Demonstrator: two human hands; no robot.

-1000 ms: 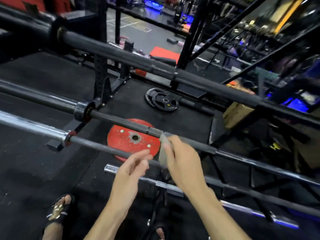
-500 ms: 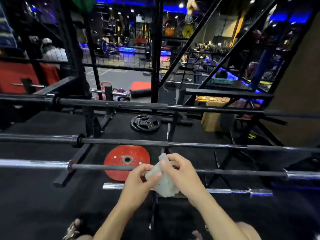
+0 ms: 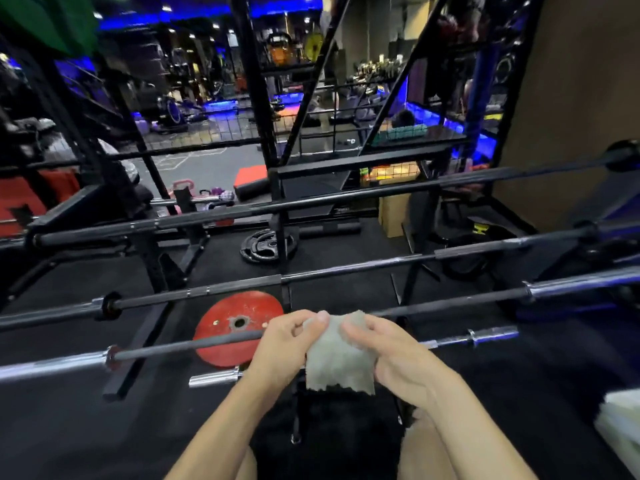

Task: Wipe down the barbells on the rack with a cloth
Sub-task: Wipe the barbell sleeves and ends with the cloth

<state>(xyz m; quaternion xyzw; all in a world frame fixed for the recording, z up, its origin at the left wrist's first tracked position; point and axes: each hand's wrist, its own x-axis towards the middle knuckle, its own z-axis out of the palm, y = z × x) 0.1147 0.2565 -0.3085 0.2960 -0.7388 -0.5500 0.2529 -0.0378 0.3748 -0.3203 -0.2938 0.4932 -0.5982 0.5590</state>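
Holding the pale grey cloth (image 3: 337, 358) up between both hands, you had it spread in front of you, its frayed lower edge hanging free. Your left hand (image 3: 282, 344) pinched the cloth's upper left corner with thumb and curled fingers, and your right hand (image 3: 391, 355) gripped its right side, fingers folded over the fabric. The cloth sat just above the short chrome bar (image 3: 464, 339), the lowest one, whose middle was hidden behind your hands. Just beyond, the next barbell (image 3: 180, 346) ran across the rack, dark shaft and bright sleeves, passing behind your hands; whether the cloth touched it I could not tell. Under that barbell, a red weight plate (image 3: 239, 315) lay flat on the black rubber floor (image 3: 69, 427). Farther on, 2 more barbells crossed the view: the third barbell (image 3: 346, 271) and the top barbell (image 3: 311, 202), both resting on the black rack (image 3: 156, 265). Between them, a black plate (image 3: 266, 245) lay on the floor. At your far right edge, a pale blurred object (image 3: 620, 424) showed.
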